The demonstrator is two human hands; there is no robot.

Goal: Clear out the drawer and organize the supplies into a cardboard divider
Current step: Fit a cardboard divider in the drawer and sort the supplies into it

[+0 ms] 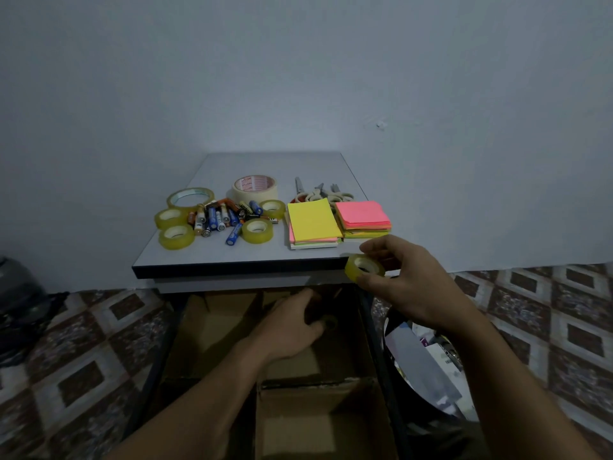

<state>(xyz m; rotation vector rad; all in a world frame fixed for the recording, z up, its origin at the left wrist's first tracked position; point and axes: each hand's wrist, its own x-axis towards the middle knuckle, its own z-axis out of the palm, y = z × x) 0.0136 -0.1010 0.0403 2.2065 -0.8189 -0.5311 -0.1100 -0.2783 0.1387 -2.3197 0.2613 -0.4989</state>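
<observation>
the drawer [371,327] stands pulled out below the front edge of the bench [232,257], with the cardboard divider [298,383] set inside it; the left hand [292,327] reaches into a compartment just under the bench, fingers curled over something dim, and i cannot tell whether it grips anything; the right hand [408,280] pinches a small yellow tape roll [365,267] at the bench's front right corner; on the bench lie other tape rolls [257,230], batteries [215,220], scissors [318,194] and sticky notes [313,222]
</observation>
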